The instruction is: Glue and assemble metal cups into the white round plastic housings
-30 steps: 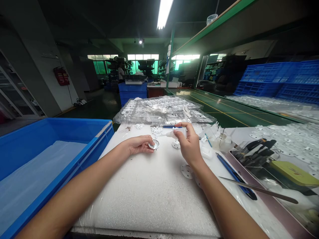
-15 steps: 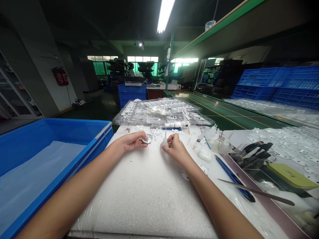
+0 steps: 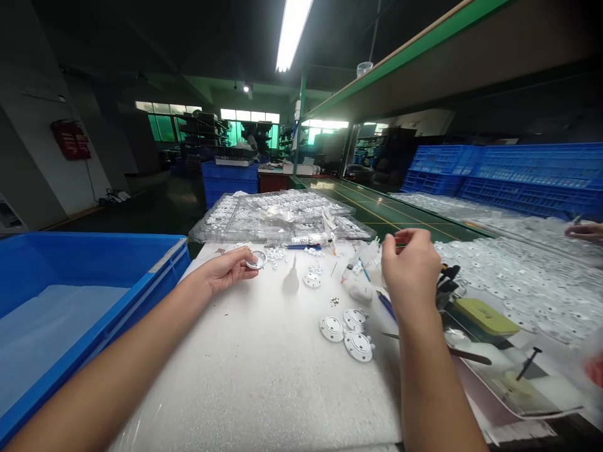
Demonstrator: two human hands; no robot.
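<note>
My left hand [image 3: 225, 271] rests on the white foam pad [image 3: 264, 376] and pinches a small round metal disc [image 3: 257, 259] between thumb and fingers. My right hand [image 3: 411, 269] is raised over the pad's right edge, above the tool tray [image 3: 490, 402]. Its fingers are curled in a pinch on a thin item I cannot make out. A small clear dropper bottle [image 3: 291, 280] stands alone on the foam between my hands. Three white round perforated parts [image 3: 349, 331] lie below my right hand, and one more white round part [image 3: 311, 279] lies by the bottle.
A large blue crate [image 3: 94, 295] lies to the left. Clear trays of small parts [image 3: 277, 216] stand at the back. The tool tray holds black-handled tools [image 3: 447, 279] and a yellow-green box [image 3: 485, 316]. White parts cover the right bench [image 3: 518, 276]. Another person's hand [image 3: 584, 231] shows far right.
My right hand let go of the dropper bottle, which now stands on the foam, and moved right and up over the tools. My left hand still holds the disc. The view turned right.
</note>
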